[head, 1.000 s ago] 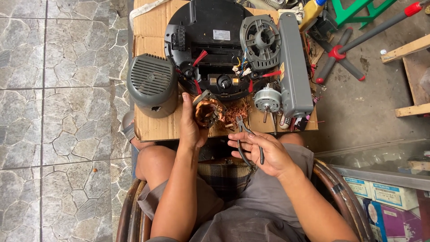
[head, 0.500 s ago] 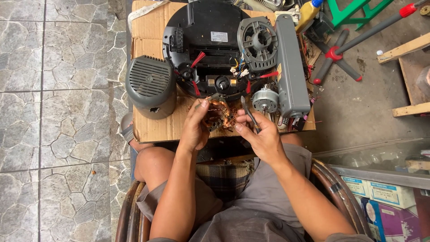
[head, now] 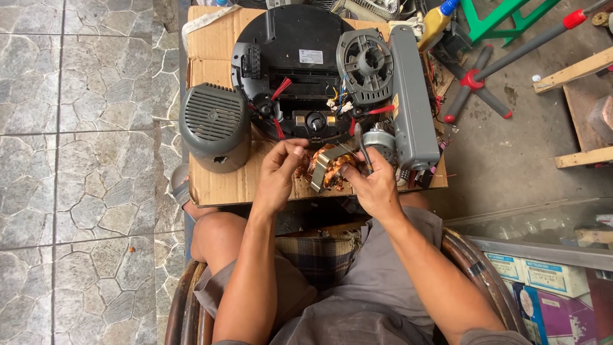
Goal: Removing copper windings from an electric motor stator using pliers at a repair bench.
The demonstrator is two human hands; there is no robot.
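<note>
Copper-wound motor stator with grey metal frame (head: 327, 167) being gripped by the left hand (head: 278, 176) over brown cardboard sheet (head: 217, 182), dark-handled pliers (head: 364, 148) being clenched in the right hand (head: 373, 185), round black fan base (head: 300, 70) being left lying behind.

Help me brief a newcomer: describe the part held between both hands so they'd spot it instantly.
Start at the cardboard sheet, then go to its near edge, below the round black base. Between the left hand and right hand sits the motor stator, the only piece with coppery windings.
</note>
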